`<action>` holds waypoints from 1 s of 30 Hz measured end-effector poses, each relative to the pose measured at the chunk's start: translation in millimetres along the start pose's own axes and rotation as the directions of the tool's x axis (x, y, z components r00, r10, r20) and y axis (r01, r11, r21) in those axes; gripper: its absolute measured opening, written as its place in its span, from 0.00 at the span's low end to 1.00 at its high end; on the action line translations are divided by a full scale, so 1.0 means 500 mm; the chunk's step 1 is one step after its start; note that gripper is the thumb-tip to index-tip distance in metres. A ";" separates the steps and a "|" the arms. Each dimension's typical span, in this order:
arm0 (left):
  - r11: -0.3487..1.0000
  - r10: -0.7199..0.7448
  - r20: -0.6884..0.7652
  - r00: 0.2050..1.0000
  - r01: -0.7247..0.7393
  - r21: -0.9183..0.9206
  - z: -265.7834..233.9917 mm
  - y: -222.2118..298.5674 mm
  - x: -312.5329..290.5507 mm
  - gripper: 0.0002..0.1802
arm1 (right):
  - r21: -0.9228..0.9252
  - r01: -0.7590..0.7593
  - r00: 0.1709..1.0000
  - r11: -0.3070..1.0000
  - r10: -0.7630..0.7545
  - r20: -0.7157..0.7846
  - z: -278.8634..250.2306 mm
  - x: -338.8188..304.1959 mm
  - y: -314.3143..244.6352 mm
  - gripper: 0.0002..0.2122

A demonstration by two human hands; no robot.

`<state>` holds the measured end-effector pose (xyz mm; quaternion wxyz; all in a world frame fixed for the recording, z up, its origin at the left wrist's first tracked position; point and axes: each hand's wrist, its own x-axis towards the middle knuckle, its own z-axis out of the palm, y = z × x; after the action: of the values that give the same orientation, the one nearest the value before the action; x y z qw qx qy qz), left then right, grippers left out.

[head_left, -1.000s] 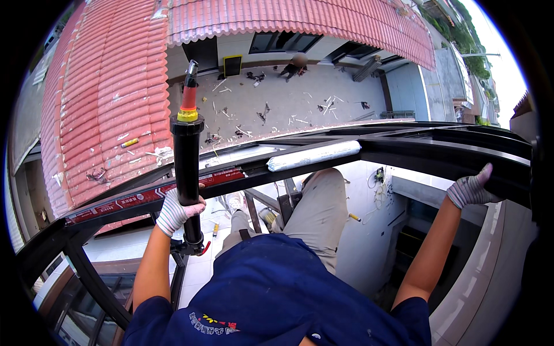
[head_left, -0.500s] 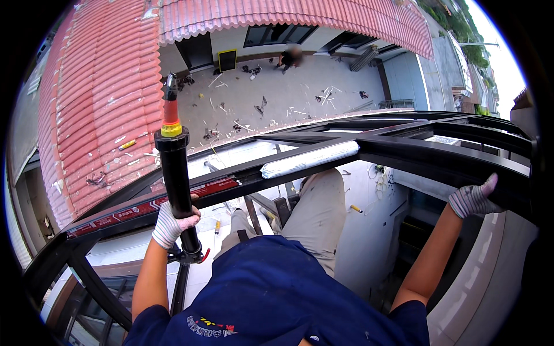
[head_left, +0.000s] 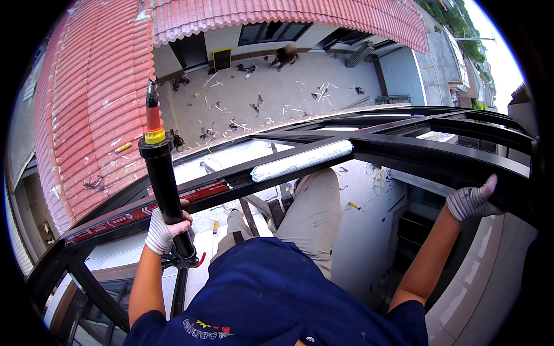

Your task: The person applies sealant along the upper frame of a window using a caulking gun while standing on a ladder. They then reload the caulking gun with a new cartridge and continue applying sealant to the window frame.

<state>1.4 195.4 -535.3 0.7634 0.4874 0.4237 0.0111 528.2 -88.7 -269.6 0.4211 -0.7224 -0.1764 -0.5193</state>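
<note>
My left hand [head_left: 164, 229], in a striped work glove, is closed round the barrel of a black caulking gun [head_left: 163, 181]. The gun stands nearly upright, its red and yellow nozzle end pointing up and its red-tipped handle end low beside my body. A white sausage pack of sealant [head_left: 303, 160] lies along the black metal frame beam [head_left: 254, 185] in front of me. At the right, my right hand [head_left: 473, 200], gloved as well, grips the dark frame beam [head_left: 433, 164], thumb up on its near side, fingers partly hidden behind it.
The black frame spans a drop to a white floor far below, where small yellow tubes [head_left: 354, 205] lie. Beyond it is a red tiled roof [head_left: 98, 104] on the left. In the littered courtyard [head_left: 242, 86] a person [head_left: 285, 56] crouches near the far wall.
The caulking gun and my left hand have shifted slightly left, the gun's nozzle leaning a little further left. My right hand keeps its hold on the beam. The view has moved slightly.
</note>
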 end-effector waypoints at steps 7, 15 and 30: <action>1.000 -0.017 0.005 1.000 0.017 -0.019 -0.001 0.002 0.001 0.44 | 0.063 0.030 0.999 0.998 -0.031 0.018 0.001 -0.001 0.002 0.37; 1.000 0.018 0.002 1.000 -0.018 -0.017 -0.008 -0.019 0.002 0.41 | 0.024 0.029 1.000 0.999 -0.029 0.009 -0.001 0.012 0.023 0.35; 0.999 -0.028 0.032 0.999 0.029 -0.030 -0.005 0.013 -0.007 0.39 | 0.169 0.072 0.994 0.983 -0.085 0.070 0.018 0.014 0.015 0.43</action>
<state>0.2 199.2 -528.5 0.7774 0.4699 0.4181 -0.0011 541.6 -87.0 -267.6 0.4518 -0.6967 -0.2635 -0.4910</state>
